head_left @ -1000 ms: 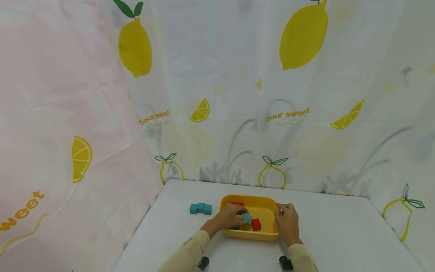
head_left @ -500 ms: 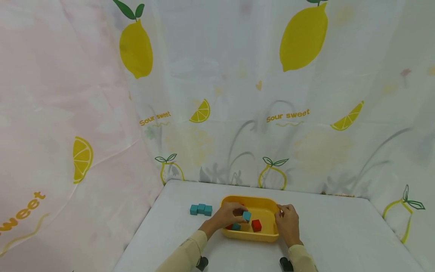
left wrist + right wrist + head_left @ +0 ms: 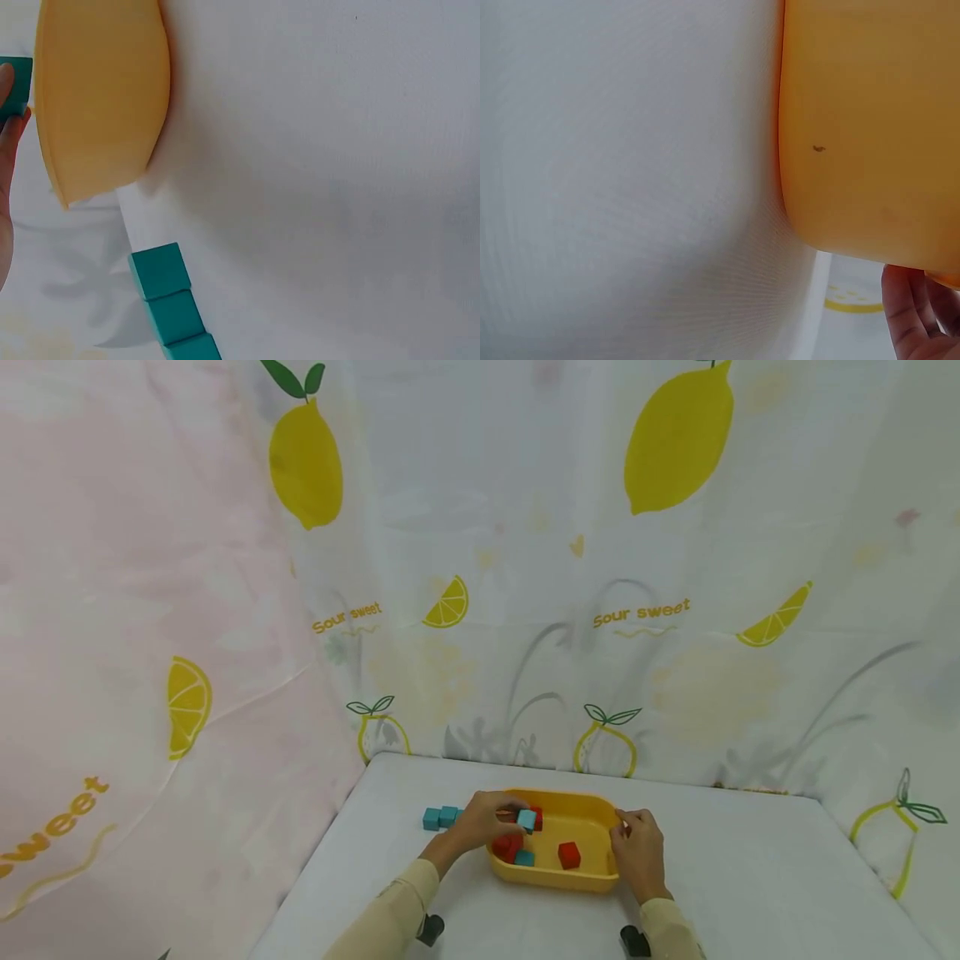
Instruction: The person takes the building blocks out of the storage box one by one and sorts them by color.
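Note:
My left hand pinches a teal cube between thumb and fingers, above the left part of a yellow tray. The left wrist view shows the same cube raised over the tray's rim. My right hand grips the tray's right rim; in the right wrist view its fingers lie against the tray's end wall. Inside the tray are a red cube near the middle, another teal cube at the front left, and more red pieces partly hidden by my left hand.
Left of the tray, a short row of teal cubes stands on the white table; my left hand covers part of it. The left wrist view shows these teal blocks end to end. A lemon-print curtain hangs behind the table.
My left hand has moved left and slightly up with the teal cube, uncovering more red pieces and the teal cube in the tray. My right hand stays on the rim.

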Tool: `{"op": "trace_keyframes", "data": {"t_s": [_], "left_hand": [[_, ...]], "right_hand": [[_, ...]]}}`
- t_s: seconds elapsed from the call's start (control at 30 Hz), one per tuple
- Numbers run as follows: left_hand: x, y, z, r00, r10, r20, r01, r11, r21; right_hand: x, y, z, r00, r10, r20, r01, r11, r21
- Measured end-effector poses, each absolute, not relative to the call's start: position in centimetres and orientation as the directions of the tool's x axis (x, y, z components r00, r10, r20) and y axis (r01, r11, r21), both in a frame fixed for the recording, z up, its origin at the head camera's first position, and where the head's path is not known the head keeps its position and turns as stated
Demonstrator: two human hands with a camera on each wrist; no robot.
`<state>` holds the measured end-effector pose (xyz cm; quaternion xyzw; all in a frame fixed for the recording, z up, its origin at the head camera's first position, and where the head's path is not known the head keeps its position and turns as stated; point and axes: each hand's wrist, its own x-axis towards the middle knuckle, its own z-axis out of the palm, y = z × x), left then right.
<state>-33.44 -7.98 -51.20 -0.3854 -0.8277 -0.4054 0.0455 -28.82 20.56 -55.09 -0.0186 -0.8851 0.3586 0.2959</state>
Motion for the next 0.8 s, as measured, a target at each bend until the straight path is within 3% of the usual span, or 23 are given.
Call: {"op": "trace_keyframes", "data": {"t_s": [0.23, 0.8], "left_hand": [[-34.0, -9.7, -50.4, -0.726, 0.581, 0.368, 0.629, 0.345, 0.697], [-34.3, -15.9, -50.0, -0.800, 0.479, 0.360, 0.566, 0.406, 0.717]], "right_hand": [[-28.9, 20.8, -55.2, -0.820, 0.246, 0.517, -0.179, 0.747, -0.640], [-29.0, 20.8, -55.2, -0.825, 0.244, 0.509, -0.181, 0.740, -0.648]]}}
